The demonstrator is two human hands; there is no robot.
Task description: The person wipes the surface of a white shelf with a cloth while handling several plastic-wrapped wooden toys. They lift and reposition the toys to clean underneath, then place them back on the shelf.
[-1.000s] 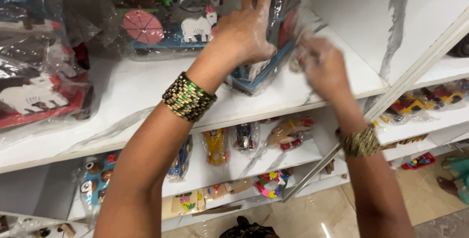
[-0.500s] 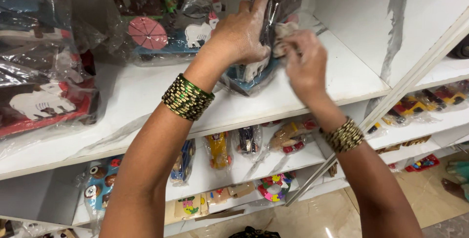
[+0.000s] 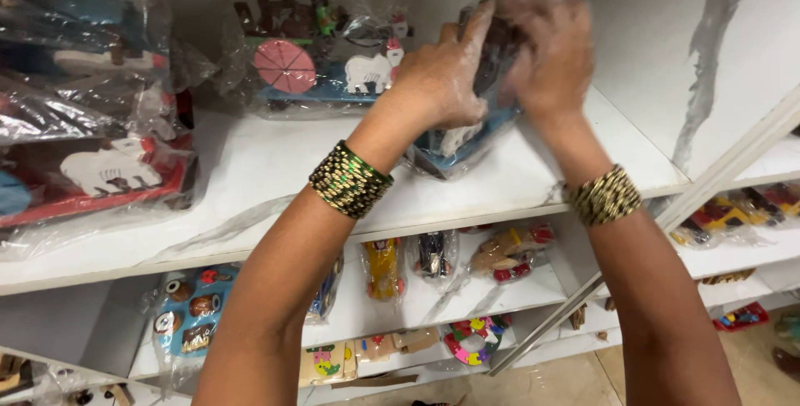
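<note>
The shelf (image 3: 250, 181) is plain white, with a grey streak down the white side panel (image 3: 708, 98). The left wrist wears a stack of green-and-gold bangles (image 3: 350, 179); the right wrist's bangles (image 3: 606, 194) are gold and dark. The clear-wrapped toy (image 3: 462, 135) under both hands shows a blue base, a white patch and dark brown. Behind it, another wrapped toy set (image 3: 321, 56) has a pink wheel, white animal and brown fence. At left lies a red tray with a white animal (image 3: 108, 174).

My right hand (image 3: 554, 60) has come up off the shelf's front edge, where it fumbled with loose wrap a second ago, and now presses against the upper right side of the wrapped toy (image 3: 467, 135). My left hand (image 3: 442, 81) has slid lower on the toy's left face. The toy now stands more upright, tipped back toward the shelf's rear.
</note>
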